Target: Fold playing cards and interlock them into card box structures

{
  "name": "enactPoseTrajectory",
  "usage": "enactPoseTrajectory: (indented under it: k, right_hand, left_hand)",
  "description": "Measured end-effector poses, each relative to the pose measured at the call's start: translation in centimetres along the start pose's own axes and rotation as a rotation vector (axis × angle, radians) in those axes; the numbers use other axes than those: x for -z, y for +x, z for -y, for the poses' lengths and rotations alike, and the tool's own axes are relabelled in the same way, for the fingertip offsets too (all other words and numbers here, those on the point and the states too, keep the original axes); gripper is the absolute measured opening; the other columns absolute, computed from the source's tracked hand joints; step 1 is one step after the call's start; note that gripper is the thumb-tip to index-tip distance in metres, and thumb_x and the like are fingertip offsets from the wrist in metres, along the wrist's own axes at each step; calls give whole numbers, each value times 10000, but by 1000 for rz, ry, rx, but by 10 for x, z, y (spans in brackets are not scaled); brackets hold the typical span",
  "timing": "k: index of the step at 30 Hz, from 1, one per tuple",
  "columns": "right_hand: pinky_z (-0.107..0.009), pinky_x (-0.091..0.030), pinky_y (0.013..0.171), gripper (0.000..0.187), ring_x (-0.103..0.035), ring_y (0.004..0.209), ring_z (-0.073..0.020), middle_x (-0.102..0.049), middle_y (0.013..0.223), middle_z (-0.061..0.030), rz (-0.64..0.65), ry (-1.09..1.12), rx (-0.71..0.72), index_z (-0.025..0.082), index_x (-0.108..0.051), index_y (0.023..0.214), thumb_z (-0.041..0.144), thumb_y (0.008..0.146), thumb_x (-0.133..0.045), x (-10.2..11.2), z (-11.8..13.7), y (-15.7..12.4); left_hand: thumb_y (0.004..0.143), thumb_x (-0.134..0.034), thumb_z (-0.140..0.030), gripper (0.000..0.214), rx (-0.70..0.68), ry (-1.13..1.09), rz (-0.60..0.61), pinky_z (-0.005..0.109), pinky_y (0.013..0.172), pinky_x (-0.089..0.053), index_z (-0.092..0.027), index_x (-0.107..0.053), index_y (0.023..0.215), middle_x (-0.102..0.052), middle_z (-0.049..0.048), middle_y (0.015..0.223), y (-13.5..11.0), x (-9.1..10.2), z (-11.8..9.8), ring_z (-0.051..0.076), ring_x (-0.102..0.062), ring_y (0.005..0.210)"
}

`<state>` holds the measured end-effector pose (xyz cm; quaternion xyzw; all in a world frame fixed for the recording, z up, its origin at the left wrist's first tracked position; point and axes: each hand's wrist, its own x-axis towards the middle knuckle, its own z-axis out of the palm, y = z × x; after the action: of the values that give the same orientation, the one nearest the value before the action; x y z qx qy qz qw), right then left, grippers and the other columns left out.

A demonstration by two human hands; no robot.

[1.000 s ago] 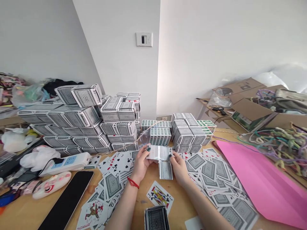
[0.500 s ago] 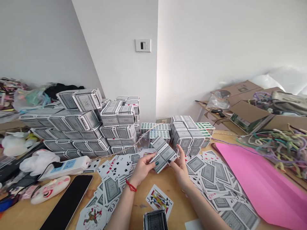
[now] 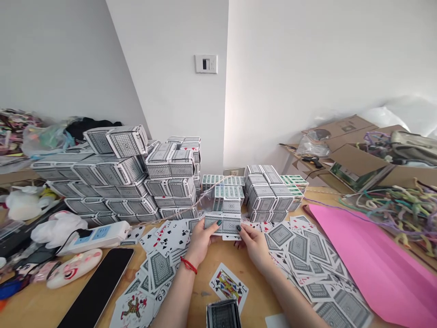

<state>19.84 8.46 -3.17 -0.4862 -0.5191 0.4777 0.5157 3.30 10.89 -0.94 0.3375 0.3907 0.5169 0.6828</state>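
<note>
White walls back a wooden worktop. Near its middle I have the card piece, folded cards joined with patterned backs up, between both hands, just this side of the green packs. My left hand is clamped on its left end, thumb on top; my right hand pinches the right edge. Most fingers are hidden beneath, and I can't tell whether the piece touches the worktop. I judge the step to be squaring these folds; the next move calls for a firm left grip and light right-thumb pressure, or a fold could slip.

Nearer me sit a jack, face up, and a card box, cut off by the view's edge. Loose cards spread on both sides, card blocks stacked behind. Farther out, a phone lies left, a pink sheet right.
</note>
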Motion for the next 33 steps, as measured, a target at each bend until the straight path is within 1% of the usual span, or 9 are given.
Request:
enactPoseTrajectory:
  k: [4,7,10,16,18,24,28,30,33]
  right_hand:
    - [-255,-401,476,407,-486,464,-144,-533,505,9,38,-238,86,162,-648,1016,461,844,-431,4,-2,-1]
    - [-296,-456,627,369,-564,669,-181,-639,741,-50,-33,-426,234,181,-590,1110,355,879,-361,9,-3,0]
    - [-362,-440,788,330,-539,898,-223,-643,965,-81,-133,-673,363,204,-573,1105,272,866,-358,12,-7,2]
    - [-475,-368,847,494,-463,1030,-317,-548,1226,-89,-159,-1100,243,209,-460,1249,352,782,-531,7,-8,4]
    - [-485,-349,856,499,-453,1057,-322,-531,1258,-78,-100,-1142,246,229,-427,1279,359,803,-504,3,-4,5]
    - [-544,-213,985,441,-334,1241,-306,-499,1303,-69,158,-1128,432,255,-422,1284,368,857,-446,-10,5,6]
    - [-534,-219,1000,369,-446,1152,-279,-618,1134,-97,119,-1125,458,228,-503,1206,332,853,-477,-12,7,7]
    - [-517,-237,1002,415,-420,1178,-290,-580,1193,-111,93,-1129,470,204,-485,1233,328,837,-501,-12,6,6]
    - [-524,-226,1010,455,-367,1231,-305,-487,1311,-105,158,-1133,470,194,-472,1253,347,826,-508,-13,5,5]
  left_hand:
    - [549,-770,-203,359,27,63,-69,308,630,-533,-130,-619,866,-701,86,848,-1,1,-5,225,-660,750]
    - [537,-765,-182,356,-35,18,-117,277,612,-528,-142,-609,854,-700,58,819,0,4,-9,199,-658,717]
    - [527,-759,-175,320,-61,-29,-180,233,531,-506,-159,-590,798,-685,14,745,1,10,-13,157,-637,627]
    - [537,-751,-169,295,-64,-40,-190,199,511,-495,-176,-579,775,-664,-4,738,2,17,-12,120,-615,614]
    - [542,-751,-170,296,-63,-38,-175,204,525,-502,-174,-578,783,-667,2,752,3,17,-10,128,-623,638]
    - [582,-728,-187,309,-96,-78,-139,240,588,-506,-181,-575,850,-682,30,848,7,18,-8,170,-647,743]
    - [598,-715,-194,292,-92,-64,-134,269,618,-516,-185,-576,855,-689,38,860,6,18,-9,193,-654,767]
    - [606,-710,-191,291,-98,-70,-120,286,645,-522,-181,-574,864,-690,47,863,5,17,-10,204,-656,779]
    - [620,-703,-197,288,-102,-72,-95,291,666,-520,-179,-575,877,-686,54,882,4,17,-9,205,-653,801]
